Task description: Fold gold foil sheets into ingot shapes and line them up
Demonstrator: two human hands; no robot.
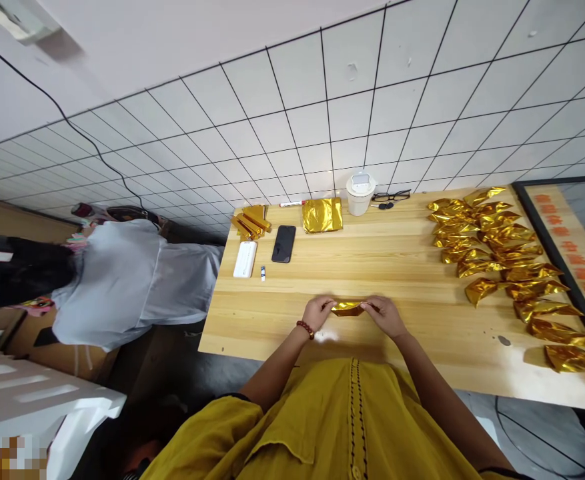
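Observation:
A narrow piece of folded gold foil paper [348,309] stretches between my two hands, just over the front part of the wooden table. My left hand [318,312], with a dark red bead bracelet at its wrist, pinches the left end. The other end is pinched by my right hand [382,315]. Ahead of my hands lies a stack of flat gold foil sheets [323,215]. Many folded gold foil pieces [492,250] are spread in rows along the table's right side.
Toward the back left are a black phone [283,244], a white box [245,259], a small tube [263,273] and gold strips [252,222]. A white lidded cup [361,195] and eyeglasses [391,197] stand near the wall. Grey cloth [117,273] lies left of the table [397,267].

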